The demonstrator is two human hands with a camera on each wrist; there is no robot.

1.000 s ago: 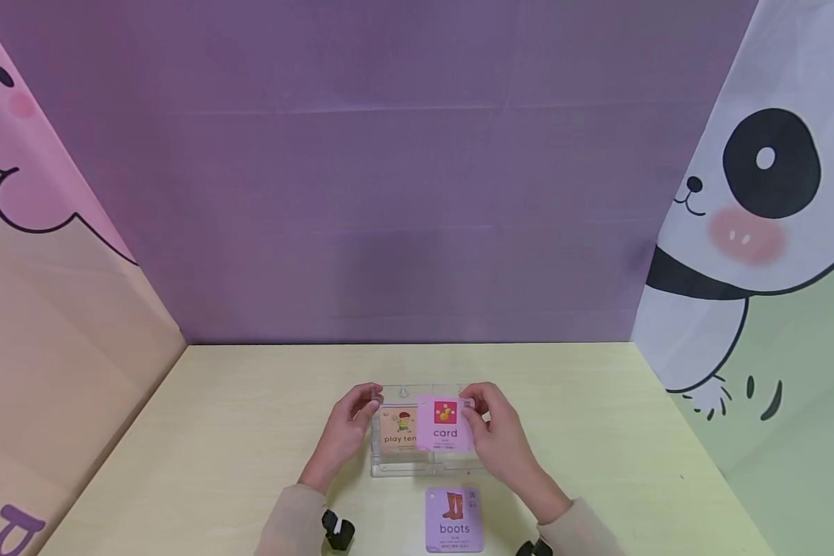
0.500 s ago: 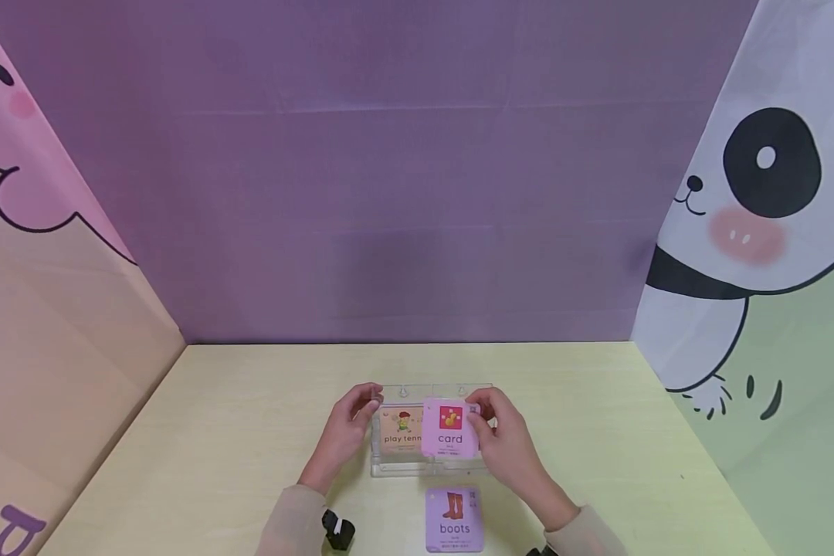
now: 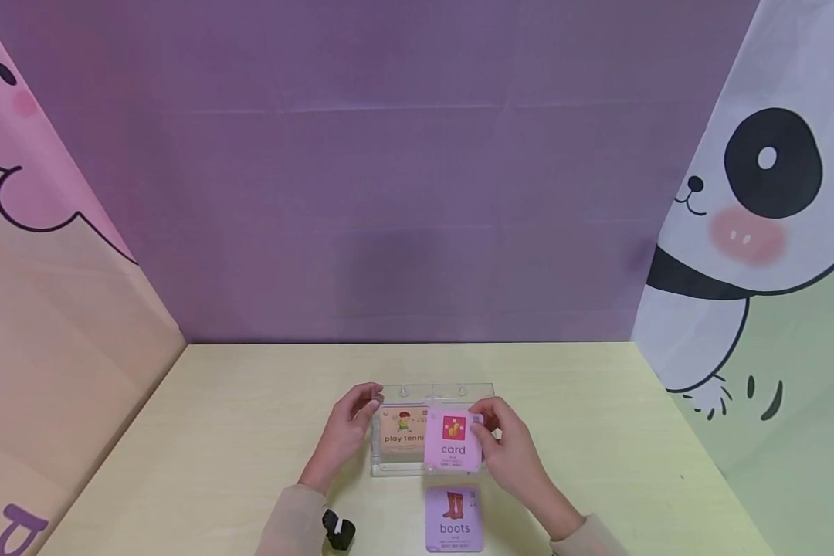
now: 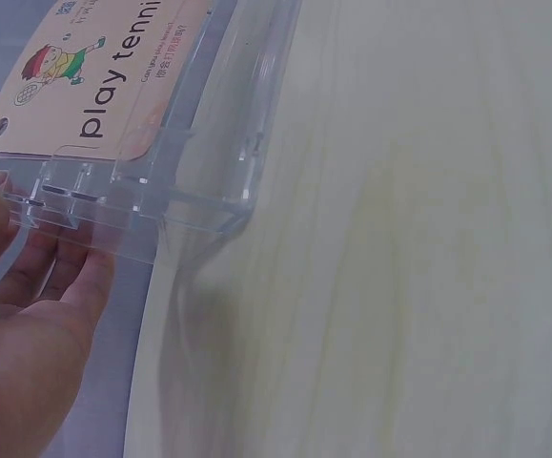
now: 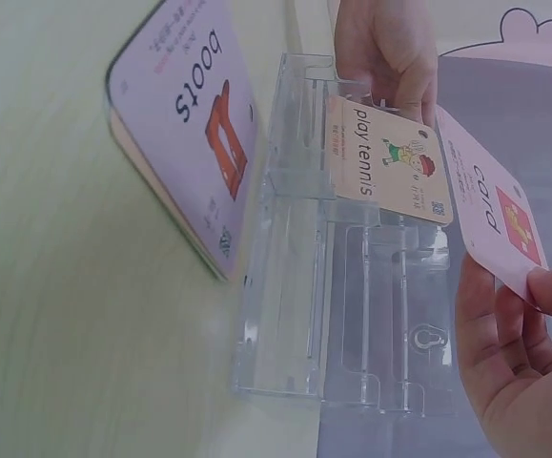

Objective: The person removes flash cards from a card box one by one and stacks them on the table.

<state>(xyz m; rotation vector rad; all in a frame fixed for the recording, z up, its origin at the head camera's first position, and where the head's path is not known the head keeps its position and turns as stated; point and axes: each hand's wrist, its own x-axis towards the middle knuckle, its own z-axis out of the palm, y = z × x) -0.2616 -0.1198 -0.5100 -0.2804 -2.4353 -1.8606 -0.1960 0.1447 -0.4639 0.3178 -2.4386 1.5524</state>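
A clear plastic card holder [image 3: 406, 469] with two side-by-side compartments stands on the table. Its left side edge is gripped by my left hand [image 3: 347, 428], thumb on one face and fingers behind, as the left wrist view shows. An orange "play tennis" flashcard [image 3: 401, 440] sits in the left compartment. My right hand [image 3: 516, 452] pinches a pink "card" flashcard [image 3: 452, 446] by its upper right side, in front of the holder. The right compartment [image 5: 290, 296] holds nothing in the right wrist view. A purple stack of "boots" flashcards [image 3: 454, 520] lies nearer to me.
The pale wooden table [image 3: 250, 432] extends around the holder. A purple curtain [image 3: 403, 193] hangs behind, with a panda-print panel [image 3: 771, 177] on the right and a pink-and-beige one [image 3: 62, 309] on the left.
My right hand has moved down and slightly right with the "card" flashcard, uncovering more of the "play tennis" card and the holder's upper right. My left hand and the holder have stayed put.
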